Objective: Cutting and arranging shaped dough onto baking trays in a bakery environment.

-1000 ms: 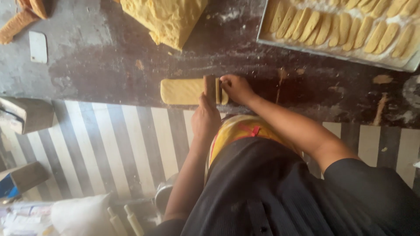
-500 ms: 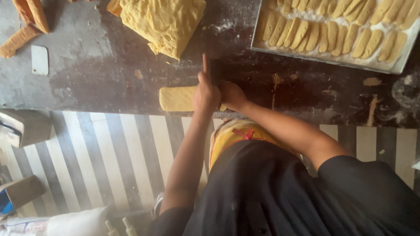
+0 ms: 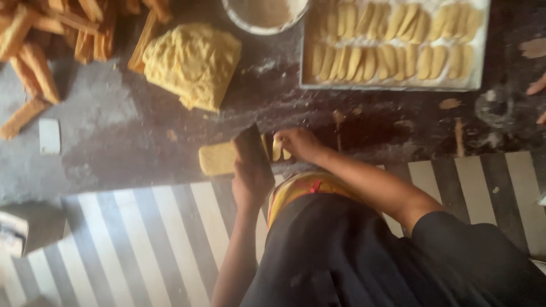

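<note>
Since the earlier frame, left hand (image 3: 250,182) has lowered the dark flat cutter (image 3: 254,149) from upright above the dough slab (image 3: 217,158) to its right end, while right hand (image 3: 298,143) has drawn slightly rightward with a cut strip (image 3: 277,150).

Left hand: fingers wrapped tightly around the cutter's lower end, nearest the viewer. Cutter blade: lies across the slab's right end, touching it. Dough slab: pale yellow, flat, on the dark worktop (image 3: 114,153) at its near edge. Right hand: just right of the slab, fingers curled narrowly on the cut strip, which stands beside the cutter. Beyond the slab: a large yellow dough block (image 3: 192,65); left of it, fried sticks (image 3: 45,51). Beyond and right of the slab: a tray (image 3: 392,86) of shaped pieces and a bowl (image 3: 264,17).
</note>
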